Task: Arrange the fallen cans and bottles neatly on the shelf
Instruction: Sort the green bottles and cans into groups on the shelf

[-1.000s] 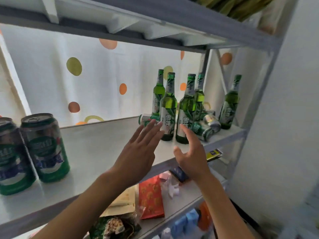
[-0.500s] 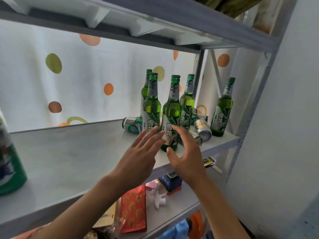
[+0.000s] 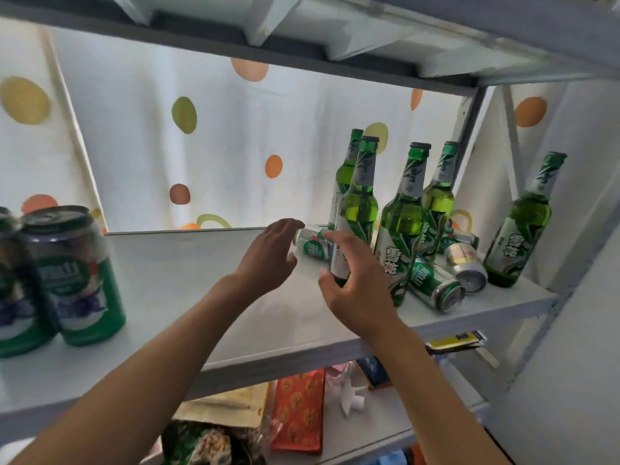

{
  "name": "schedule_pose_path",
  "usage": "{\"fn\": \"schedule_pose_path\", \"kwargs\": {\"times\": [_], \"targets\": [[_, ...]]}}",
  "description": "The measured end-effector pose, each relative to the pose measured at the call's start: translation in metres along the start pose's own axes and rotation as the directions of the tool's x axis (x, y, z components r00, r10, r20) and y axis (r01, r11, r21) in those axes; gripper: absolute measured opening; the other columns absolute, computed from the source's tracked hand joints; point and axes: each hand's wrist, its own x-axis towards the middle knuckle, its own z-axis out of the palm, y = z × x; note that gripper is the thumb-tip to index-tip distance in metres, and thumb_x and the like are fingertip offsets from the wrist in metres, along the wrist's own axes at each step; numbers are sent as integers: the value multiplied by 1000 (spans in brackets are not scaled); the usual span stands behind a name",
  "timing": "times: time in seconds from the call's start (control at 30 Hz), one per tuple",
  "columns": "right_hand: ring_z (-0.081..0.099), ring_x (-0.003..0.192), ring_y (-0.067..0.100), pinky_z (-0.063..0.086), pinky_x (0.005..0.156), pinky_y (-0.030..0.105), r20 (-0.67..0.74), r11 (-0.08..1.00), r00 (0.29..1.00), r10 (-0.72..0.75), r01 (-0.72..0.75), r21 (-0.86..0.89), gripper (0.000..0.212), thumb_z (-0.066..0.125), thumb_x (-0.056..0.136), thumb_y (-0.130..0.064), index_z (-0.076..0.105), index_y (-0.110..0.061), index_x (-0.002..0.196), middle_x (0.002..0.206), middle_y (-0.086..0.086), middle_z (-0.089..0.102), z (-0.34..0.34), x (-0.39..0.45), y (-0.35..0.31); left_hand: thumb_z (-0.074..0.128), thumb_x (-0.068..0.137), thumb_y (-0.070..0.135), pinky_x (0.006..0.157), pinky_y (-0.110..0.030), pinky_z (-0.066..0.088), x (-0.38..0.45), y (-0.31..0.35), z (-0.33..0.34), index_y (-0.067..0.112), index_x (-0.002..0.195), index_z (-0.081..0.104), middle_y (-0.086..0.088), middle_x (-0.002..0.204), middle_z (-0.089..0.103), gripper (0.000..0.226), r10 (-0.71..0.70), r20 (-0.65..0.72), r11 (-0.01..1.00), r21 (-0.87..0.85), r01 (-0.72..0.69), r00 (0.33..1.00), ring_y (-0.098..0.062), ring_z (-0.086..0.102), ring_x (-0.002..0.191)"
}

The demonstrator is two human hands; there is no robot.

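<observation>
- The left hand, fingers loosely spread and holding nothing, reaches a fallen green-and-white can near the white shelf's back edge.
- The right hand, also spread, cups around an upright green glass bottle without clearly gripping it.
- Two more cans lie toward the right front corner.

Head camera, close to the shelf

It looks forward and slightly up from below the shelf board; the bottles stand near, at two o'clock.

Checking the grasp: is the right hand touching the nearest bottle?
Cannot tell. In the head view the right hand overlaps the nearest bottle, hiding any contact.
</observation>
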Motion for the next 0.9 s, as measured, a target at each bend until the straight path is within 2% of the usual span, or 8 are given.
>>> {"fn": "schedule_pose_path", "kwargs": {"times": [0.13, 0.33, 0.4, 0.5, 0.63, 0.8, 0.87, 0.9], "targets": [[50, 117, -1, 30, 98, 3, -13, 997, 998, 57, -56, 48, 46, 63, 84, -10, 56, -21, 128, 125, -8, 59, 2, 6, -5, 56, 78, -4, 102, -37, 41, 33, -16, 17, 14, 141, 37, -6, 144, 42, 69, -40, 161, 996, 83, 27, 986, -26, 42, 130], [47, 116, -9, 31, 98, 1, -9, 992, 993, 117, -116, 45, 46, 62, 87, -10, 56, -21, 131, 127, -11, 58, 0, 6, -4, 58, 76, -7, 109, -37, 35, 60, -25, 48, 17, 152, 19, -4, 154, 29, 89, 50, 293, 963, 240, -125, 955, -23, 25, 142], [47, 114, -11, 29, 96, -1, -17, 992, 992, 124, -123, 40, 45, 62, 87, -11, 56, -22, 130, 126, -13, 58, -2, 4, -1, 63, 77, -3, 107, -38, 38, 68, -27, 54, 21, 152, 19, -3, 154, 29, 91, 56, 320, 942, 296, -156, 946, -24, 26, 141], [48, 115, -6, 30, 96, 0, -37, 994, 993, 111, -111, 8, 44, 62, 87, -10, 57, -20, 129, 125, -10, 60, -1, 1, 4, 68, 78, 4, 97, -40, 43, 75, -26, 59, 25, 147, 25, -5, 141, 41, 84, 42, 313, 904, 394, -169, 949, -27, 40, 128], [48, 113, -6, 29, 95, -1, -43, 994, 993, 110, -108, 30, 42, 63, 86, -10, 59, -20, 127, 122, -9, 62, -1, 0, 4, 67, 78, 4, 96, -39, 43, 77, -23, 56, 18, 136, 39, -7, 132, 45, 65, 30, 300, 870, 462, -172, 953, -28, 44, 122], [50, 104, -13, 31, 87, -3, -18, 989, 992, 126, -124, 81, 40, 63, 88, -12, 58, -24, 125, 117, -16, 58, 5, 0, -2, 68, 79, 5, 94, -38, 45, 72, -22, 38, 9, 126, 45, -11, 129, 51, 53, -38, 306, 848, 514, -131, 951, -26, 37, 131], [49, 104, -16, 33, 85, -2, -6, 986, 992, 129, -128, 110, 39, 63, 88, -11, 58, -25, 124, 116, -17, 58, 10, 0, -5, 67, 79, 4, 85, -36, 46, 66, -22, 28, 8, 121, 42, -12, 124, 54, 50, -126, 310, 862, 504, -51, 942, -28, 43, 128], [49, 104, -14, 36, 87, 1, 0, 984, 992, 128, -127, 122, 39, 63, 88, -11, 58, -25, 124, 116, -15, 59, 12, 0, -6, 66, 79, 4, 76, -35, 45, 62, -22, 22, 9, 118, 41, -13, 117, 57, 46, -175, 318, 867, 499, -8, 932, -29, 52, 117]]}}
